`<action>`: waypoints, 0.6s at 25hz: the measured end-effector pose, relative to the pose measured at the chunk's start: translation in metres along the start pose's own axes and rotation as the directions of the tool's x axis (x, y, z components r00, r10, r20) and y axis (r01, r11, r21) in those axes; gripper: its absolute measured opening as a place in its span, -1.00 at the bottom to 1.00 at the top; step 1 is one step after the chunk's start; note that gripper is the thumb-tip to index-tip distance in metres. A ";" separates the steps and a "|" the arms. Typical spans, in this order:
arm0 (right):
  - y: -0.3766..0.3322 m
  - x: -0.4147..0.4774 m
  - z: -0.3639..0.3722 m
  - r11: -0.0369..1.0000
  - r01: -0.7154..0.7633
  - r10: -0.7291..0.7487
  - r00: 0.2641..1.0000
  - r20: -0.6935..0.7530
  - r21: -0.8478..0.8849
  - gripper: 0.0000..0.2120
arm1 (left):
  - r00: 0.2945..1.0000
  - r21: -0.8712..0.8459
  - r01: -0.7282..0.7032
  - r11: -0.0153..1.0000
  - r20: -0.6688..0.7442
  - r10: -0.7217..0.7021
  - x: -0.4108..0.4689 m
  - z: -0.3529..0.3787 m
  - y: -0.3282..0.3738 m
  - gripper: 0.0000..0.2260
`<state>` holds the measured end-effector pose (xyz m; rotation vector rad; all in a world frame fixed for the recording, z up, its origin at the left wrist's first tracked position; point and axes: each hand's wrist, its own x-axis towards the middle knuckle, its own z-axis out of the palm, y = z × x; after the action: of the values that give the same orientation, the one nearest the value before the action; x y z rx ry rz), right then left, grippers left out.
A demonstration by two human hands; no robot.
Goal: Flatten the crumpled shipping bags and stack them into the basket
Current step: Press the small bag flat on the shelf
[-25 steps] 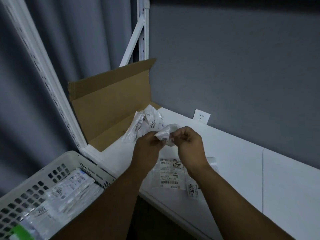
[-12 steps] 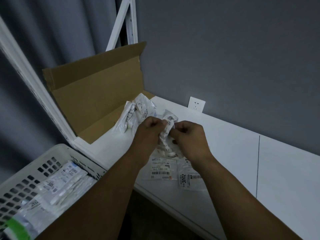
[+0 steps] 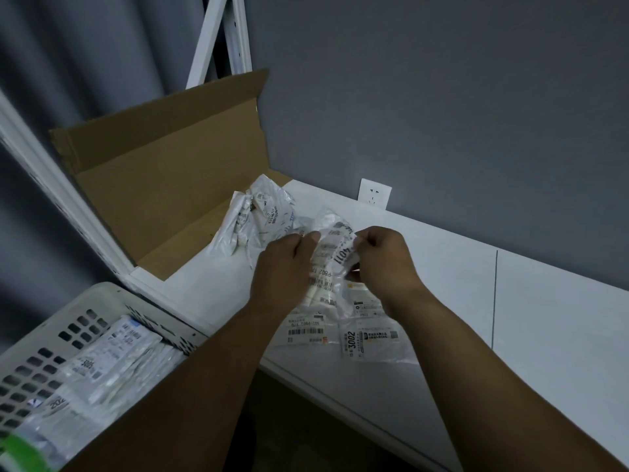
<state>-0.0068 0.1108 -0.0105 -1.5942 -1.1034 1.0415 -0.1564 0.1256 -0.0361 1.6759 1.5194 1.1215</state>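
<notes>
Left hand (image 3: pixel 286 264) and right hand (image 3: pixel 384 264) have pulled apart since a moment ago. What was a tight wad is now a wrinkled sheet stretched between them.

Status:
- Crumpled bag (image 3: pixel 332 247) is held up off the tabletop (image 3: pixel 544 318), just right of the cardboard box (image 3: pixel 163 185). Each hand pinches an opposite edge, fingers curled and thumbs on top. That looks like the grip to tension the film and pull the creases out.
- It's only half open. The middle is still bunched and the printed label is kinked.
- Two flat bags (image 3: pixel 308 330) lie side by side on the tabletop, in front of the box and under the wrists. Probably already smoothed and parked there, within reach, so they can go over as a batch.
- Pile of crumpled bags (image 3: pixel 258 216) sits at the box's open mouth, spilling onto the tabletop. Those are untouched stock, just behind the hands.
- Basket (image 3: pixel 68 330) is below and left of the box, off the tabletop edge, next to the left forearm. Stacked bags (image 3: pixel 112 356) lie flat inside it, so the task is well underway but not done.

My guess at the next step: lay the sheet down by the flat ones and press it out. Thin film like this springs back, and a creased bag will sit proud on the stack.
</notes>
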 end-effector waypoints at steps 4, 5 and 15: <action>0.000 0.008 -0.016 0.999 -0.017 0.022 0.983 -0.183 0.031 -0.76 | 0.999 0.162 -0.001 0.987 -0.050 0.009 -0.001 -0.001 -0.006 -0.63; 0.000 0.008 -0.017 0.999 -0.011 0.023 0.974 -0.225 0.053 -0.82 | 0.998 0.183 0.014 0.983 -0.056 -0.004 -0.002 0.000 -0.006 -0.64; 0.023 0.007 0.007 0.997 -0.050 0.057 0.992 -0.108 0.060 -0.84 | 0.981 -0.055 0.145 0.988 -0.118 -0.151 -0.007 0.008 -0.007 -0.61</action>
<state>-0.0078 0.1144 -0.0351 -1.6230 -0.9533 0.9994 -0.1525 0.1201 -0.0469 1.4607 1.6520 1.1874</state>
